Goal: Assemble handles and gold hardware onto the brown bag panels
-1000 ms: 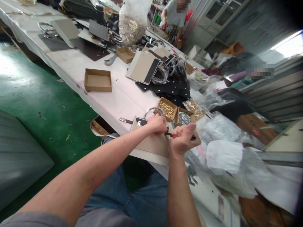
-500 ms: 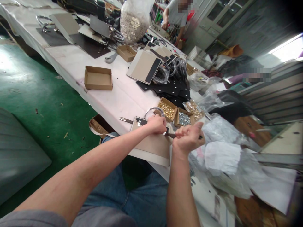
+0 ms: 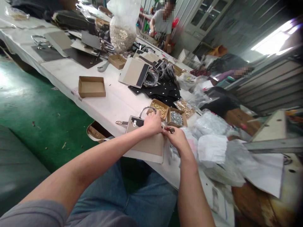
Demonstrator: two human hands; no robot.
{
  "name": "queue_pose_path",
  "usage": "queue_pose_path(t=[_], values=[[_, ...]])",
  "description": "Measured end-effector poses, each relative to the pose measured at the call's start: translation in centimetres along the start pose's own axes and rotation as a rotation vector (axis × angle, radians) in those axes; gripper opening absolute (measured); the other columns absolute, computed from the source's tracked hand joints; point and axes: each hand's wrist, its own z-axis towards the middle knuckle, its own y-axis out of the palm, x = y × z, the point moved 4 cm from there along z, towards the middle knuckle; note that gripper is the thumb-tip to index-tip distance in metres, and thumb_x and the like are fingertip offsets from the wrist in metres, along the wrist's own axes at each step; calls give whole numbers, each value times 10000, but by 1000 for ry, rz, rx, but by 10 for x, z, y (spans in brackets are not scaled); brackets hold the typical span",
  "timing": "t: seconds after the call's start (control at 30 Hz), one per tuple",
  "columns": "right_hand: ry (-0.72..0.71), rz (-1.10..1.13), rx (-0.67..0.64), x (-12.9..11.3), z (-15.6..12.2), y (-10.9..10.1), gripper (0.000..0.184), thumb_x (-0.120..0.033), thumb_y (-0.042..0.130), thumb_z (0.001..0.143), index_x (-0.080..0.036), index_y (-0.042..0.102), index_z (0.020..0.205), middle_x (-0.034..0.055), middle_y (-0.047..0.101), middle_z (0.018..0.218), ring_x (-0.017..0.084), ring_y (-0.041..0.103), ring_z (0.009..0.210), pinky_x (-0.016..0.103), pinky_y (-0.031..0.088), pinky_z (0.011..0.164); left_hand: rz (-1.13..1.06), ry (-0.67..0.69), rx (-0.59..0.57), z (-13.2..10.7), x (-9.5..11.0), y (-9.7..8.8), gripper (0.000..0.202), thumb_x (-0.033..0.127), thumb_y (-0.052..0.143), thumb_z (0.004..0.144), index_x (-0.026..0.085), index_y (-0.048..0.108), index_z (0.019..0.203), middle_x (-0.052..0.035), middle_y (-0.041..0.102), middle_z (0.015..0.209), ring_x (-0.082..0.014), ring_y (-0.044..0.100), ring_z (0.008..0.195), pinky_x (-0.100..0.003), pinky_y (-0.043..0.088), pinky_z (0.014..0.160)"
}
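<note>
A beige bag panel (image 3: 150,146) with a black band along its top lies at the table edge before me. My left hand (image 3: 152,122) bends over its upper edge with fingers curled, the fingertips partly hidden. A looped handle (image 3: 142,111) rises just behind that hand. My right hand (image 3: 176,137) is at the panel's upper right corner, thumb and forefinger pinched close to my left hand. A dark narrow piece (image 3: 172,130) shows among the right fingers; its kind is unclear. At the panel's left, a strap with a metal end (image 3: 121,122) sticks out.
Small boxes of gold studs (image 3: 159,108) and silver studs (image 3: 176,118) stand behind my hands. Farther off are an open cardboard box (image 3: 92,86), stacked panels (image 3: 133,72) and black dotted pieces (image 3: 163,93). Plastic bags (image 3: 211,148) crowd the right. A co-worker (image 3: 163,23) is at the back.
My right hand has come down and left from a raised fist around a dark shaft to a pinch at the panel's edge. My left hand stays on the panel. The view has shifted slightly.
</note>
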Motion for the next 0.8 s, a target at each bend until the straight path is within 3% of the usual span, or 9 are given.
queue_pose_path(t=[0.13,0.2,0.3,0.37,0.43,0.67,0.8], values=[[21,189,-48,4,-5,3,425,-589,847,833,-191,791,969,44,774,813,212,639,722,331,468,678,-34,-84,-1,-4,0,-7,1042,239,962,733,33,417,1596,-315,656,1530,-400,649,1460,-384,547,1140],[4,257,-68,3,-7,2,423,-603,838,852,-198,765,951,30,752,805,196,610,715,323,455,675,-25,-140,-56,-7,-1,-12,936,274,968,721,72,522,1519,-272,741,1433,-377,734,1341,-360,595,1037],[-40,285,-48,2,-9,0,400,-589,836,874,-207,747,953,23,746,831,196,615,747,320,455,695,43,-165,-161,-12,0,-21,618,388,958,737,165,723,1264,-180,842,1214,-356,813,1139,-348,633,889],[-58,284,-23,2,-10,-2,384,-572,838,875,-212,737,962,22,750,851,200,630,768,320,462,714,78,-131,-201,-12,2,-26,441,437,946,750,184,778,1069,-152,855,1118,-343,825,1061,-341,637,825],[-57,285,3,3,-11,-4,382,-563,834,870,-211,740,987,32,767,883,206,650,786,325,478,734,53,-104,-239,-11,2,-27,399,467,951,752,178,791,975,-132,854,1060,-313,826,998,-322,636,780],[49,163,13,10,-22,-4,422,-452,782,873,-180,831,1192,103,868,1008,270,776,898,360,560,798,-72,-167,-401,-7,4,-5,386,414,989,697,177,816,947,-87,837,884,-237,787,769,-290,630,677],[48,62,-40,14,-23,0,341,-369,714,908,-185,886,1137,125,893,1091,305,822,1000,380,586,865,7,-126,-472,-3,15,2,366,386,947,698,176,830,975,-99,848,892,-256,801,801,-291,635,698]])
